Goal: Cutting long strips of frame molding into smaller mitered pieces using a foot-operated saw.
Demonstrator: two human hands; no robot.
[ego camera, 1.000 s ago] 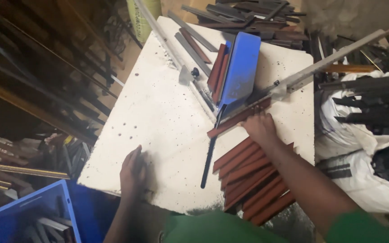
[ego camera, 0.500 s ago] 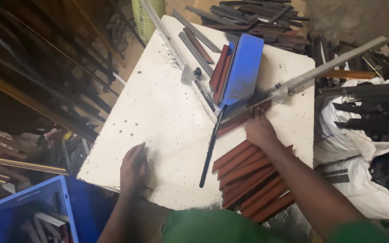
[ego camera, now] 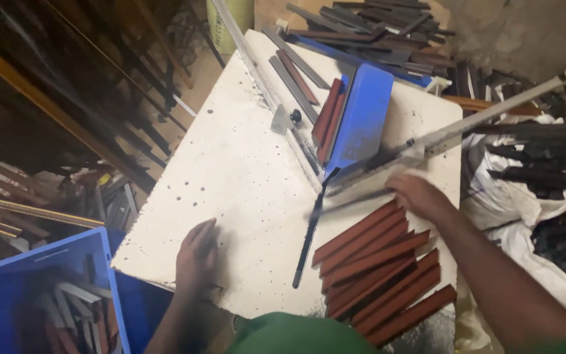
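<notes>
My left hand (ego camera: pixel 196 254) lies flat on the white speckled table (ego camera: pixel 230 170) near its front edge and holds nothing. My right hand (ego camera: pixel 418 194) is over the top of a stack of red-brown strips (ego camera: pixel 381 269), its fingers closed on a blurred strip (ego camera: pixel 352 200) that points left. Just beyond it, a long metal lever arm (ego camera: pixel 466 124) runs to a blue guard plate (ego camera: pixel 361 121). Under the plate lie more red-brown strips (ego camera: pixel 327 118). A thin dark strip (ego camera: pixel 306 242) lies on the table between my hands.
A metal guide rail (ego camera: pixel 257 72) crosses the table's far left side. A blue crate (ego camera: pixel 34 295) with several strips stands at lower left. Dark strips are piled at the back (ego camera: pixel 375 19) and right (ego camera: pixel 538 157), over white sacks (ego camera: pixel 525 216). Long rods (ego camera: pixel 67 118) lean at left.
My right hand has drawn a strip away from the blue plate, down toward the red-brown stack. My left hand has stayed flat on the table.
</notes>
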